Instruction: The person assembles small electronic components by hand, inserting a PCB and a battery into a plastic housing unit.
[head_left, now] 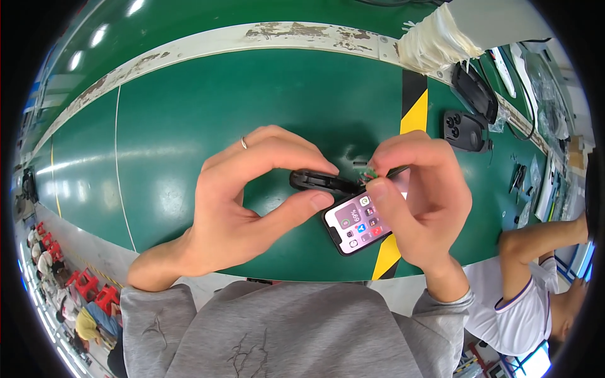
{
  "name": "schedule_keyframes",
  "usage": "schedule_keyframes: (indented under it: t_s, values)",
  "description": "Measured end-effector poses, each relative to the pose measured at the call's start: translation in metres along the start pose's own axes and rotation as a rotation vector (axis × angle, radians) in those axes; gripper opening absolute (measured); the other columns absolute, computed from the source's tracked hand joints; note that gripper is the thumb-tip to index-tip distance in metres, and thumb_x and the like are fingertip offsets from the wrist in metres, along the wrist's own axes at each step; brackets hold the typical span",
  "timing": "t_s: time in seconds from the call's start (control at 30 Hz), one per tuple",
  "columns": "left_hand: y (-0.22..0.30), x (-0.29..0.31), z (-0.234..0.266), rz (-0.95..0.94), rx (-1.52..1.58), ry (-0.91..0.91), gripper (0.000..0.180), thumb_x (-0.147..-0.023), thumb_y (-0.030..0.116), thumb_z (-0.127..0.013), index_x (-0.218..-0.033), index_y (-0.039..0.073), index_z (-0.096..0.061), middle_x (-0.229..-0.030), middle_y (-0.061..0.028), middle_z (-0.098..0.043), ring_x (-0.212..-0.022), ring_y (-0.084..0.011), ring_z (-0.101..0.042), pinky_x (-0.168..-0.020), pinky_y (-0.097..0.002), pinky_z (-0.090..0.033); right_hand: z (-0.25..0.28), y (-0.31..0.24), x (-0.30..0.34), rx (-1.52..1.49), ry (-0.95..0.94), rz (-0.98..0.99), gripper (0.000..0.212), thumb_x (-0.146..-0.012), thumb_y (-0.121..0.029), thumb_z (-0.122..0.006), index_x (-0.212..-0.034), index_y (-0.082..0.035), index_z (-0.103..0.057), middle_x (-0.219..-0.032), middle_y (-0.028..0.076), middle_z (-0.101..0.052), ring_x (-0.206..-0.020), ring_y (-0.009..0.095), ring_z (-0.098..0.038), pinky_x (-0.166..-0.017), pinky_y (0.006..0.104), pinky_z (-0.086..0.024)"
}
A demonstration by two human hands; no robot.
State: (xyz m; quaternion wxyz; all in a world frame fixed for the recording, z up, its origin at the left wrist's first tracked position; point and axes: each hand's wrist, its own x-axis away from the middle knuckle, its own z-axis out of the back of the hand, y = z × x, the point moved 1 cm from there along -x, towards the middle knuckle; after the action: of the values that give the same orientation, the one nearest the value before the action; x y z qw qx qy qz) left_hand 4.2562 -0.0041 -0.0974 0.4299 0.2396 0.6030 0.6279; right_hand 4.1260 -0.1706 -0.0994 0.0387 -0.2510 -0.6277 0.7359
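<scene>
Between the thumb and fingers of my left hand is a black plastic housing, held edge-on above the green tabletop. My right hand pinches a small green circuit board close to the housing's right end. Whether board and housing touch cannot be made out; the fingertips partly cover the spot. Below both hands lies a smartphone with its screen lit, tilted on the table and partly hidden by my right thumb.
Yellow-and-black tape crosses the green table. On the right lie a black device with round buttons, another black shell and cables. A stack of whitish sheets stands at the back. A co-worker's arm reaches in at right.
</scene>
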Motion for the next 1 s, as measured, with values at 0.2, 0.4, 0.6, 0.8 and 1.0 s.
schedule_keyframes:
  t_s: [0.2,0.4,0.6,0.8,1.0]
  values:
    - [0.0031,0.0009,0.0054,-0.079,-0.160,-0.107,0.028,-0.076,-0.002,-0.077,-0.102,-0.002,-0.067,-0.094,-0.0139,-0.068,-0.083,-0.0211,-0.062,-0.073,-0.0312,-0.049,-0.0040,-0.0037,-0.0017,0.113,-0.045,0.122,0.031,-0.071,0.012,-0.072,-0.099,0.003,-0.066,-0.085,0.009,-0.067,-0.077,0.021,-0.059,-0.067,0.0298,-0.046]
    - [0.0042,0.0025,0.0029,-0.159,-0.259,-0.091,0.028,-0.074,0.004,-0.081,-0.100,0.000,-0.070,-0.090,-0.0103,-0.069,-0.082,-0.0221,-0.062,-0.070,-0.0318,-0.049,-0.0022,-0.0013,-0.0028,0.157,-0.154,0.176,0.025,-0.073,0.010,-0.071,-0.095,0.001,-0.065,-0.085,0.012,-0.063,-0.076,0.022,-0.057,-0.067,0.0314,-0.044]
    - [0.0047,0.0024,0.0019,-0.149,-0.275,-0.088,0.027,-0.074,0.004,-0.081,-0.098,0.000,-0.072,-0.090,-0.0092,-0.068,-0.081,-0.0220,-0.062,-0.066,-0.0318,-0.050,-0.0036,-0.0021,-0.0017,0.160,-0.135,0.205,0.024,-0.071,0.011,-0.071,-0.092,0.000,-0.067,-0.082,0.010,-0.063,-0.075,0.022,-0.056,-0.064,0.0307,-0.044]
    - [0.0035,0.0047,0.0019,-0.172,-0.313,-0.083,0.027,-0.071,0.006,-0.082,-0.097,0.003,-0.074,-0.087,-0.0065,-0.066,-0.079,-0.0207,-0.061,-0.065,-0.0316,-0.049,-0.0045,-0.0017,-0.0023,0.186,-0.137,0.233,0.023,-0.069,0.011,-0.072,-0.088,-0.001,-0.068,-0.080,0.009,-0.063,-0.072,0.021,-0.057,-0.062,0.0293,-0.042]
    - [-0.0019,0.0061,0.0013,-0.251,-0.377,-0.067,0.027,-0.070,0.009,-0.082,-0.096,0.005,-0.075,-0.086,-0.0038,-0.063,-0.077,-0.0189,-0.060,-0.062,-0.0307,-0.048,-0.0055,-0.0019,-0.0025,0.194,-0.132,0.210,0.031,-0.060,0.012,-0.076,-0.087,-0.003,-0.073,-0.079,0.006,-0.062,-0.070,0.020,-0.057,-0.059,0.0292,-0.042]
